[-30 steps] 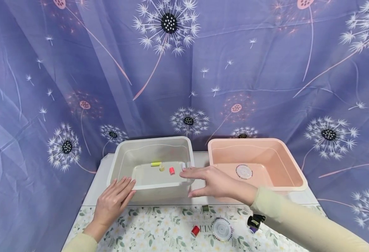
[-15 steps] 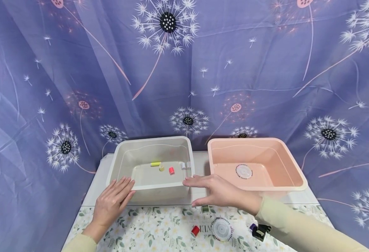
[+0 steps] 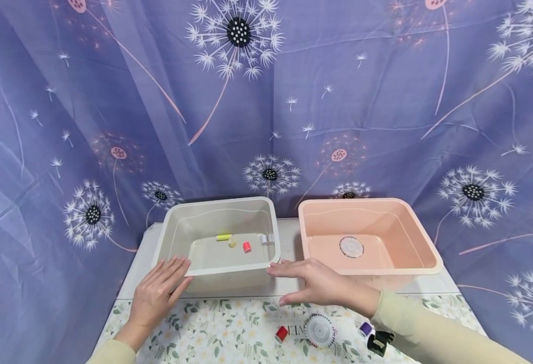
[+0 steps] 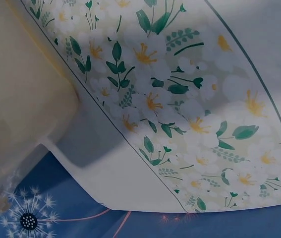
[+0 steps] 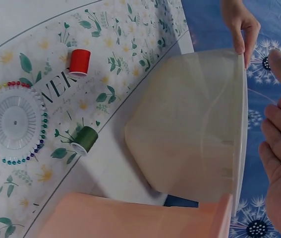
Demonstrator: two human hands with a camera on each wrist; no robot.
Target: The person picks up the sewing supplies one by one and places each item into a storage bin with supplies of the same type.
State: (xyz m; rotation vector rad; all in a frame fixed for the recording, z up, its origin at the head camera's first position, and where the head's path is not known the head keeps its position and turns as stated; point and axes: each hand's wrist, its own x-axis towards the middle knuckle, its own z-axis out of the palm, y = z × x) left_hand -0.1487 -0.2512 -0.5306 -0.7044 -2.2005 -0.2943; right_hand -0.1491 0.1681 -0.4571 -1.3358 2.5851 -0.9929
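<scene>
My left hand (image 3: 159, 288) rests with straight fingers on the front left rim of the grey bin (image 3: 230, 269). My right hand (image 3: 314, 281) is at the bin's front right corner, fingers extended, thumb spread below and nothing in its grasp. Inside the bin lie a yellow thread spool (image 3: 223, 237), a pale yellow spool (image 3: 232, 243), a pinkish-red spool (image 3: 247, 247) and white spools (image 3: 264, 240) by the right wall. A green spool (image 5: 84, 140) shows on the cloth in the right wrist view; in the head view my right hand hides it.
A pink bin (image 3: 371, 272) to the right holds a wheel of pins (image 3: 351, 247). On the flowered cloth (image 3: 230, 333) lie a red spool (image 3: 281, 333), another pin wheel (image 3: 319, 331) and a purple spool (image 3: 365, 329), beside the black wrist mount (image 3: 379, 343). A dandelion-print curtain (image 3: 271, 126) hangs behind.
My right hand has drawn back from over the grey bin's right end, toward me and slightly right, uncovering the white spools. My left hand has stayed on the rim.
</scene>
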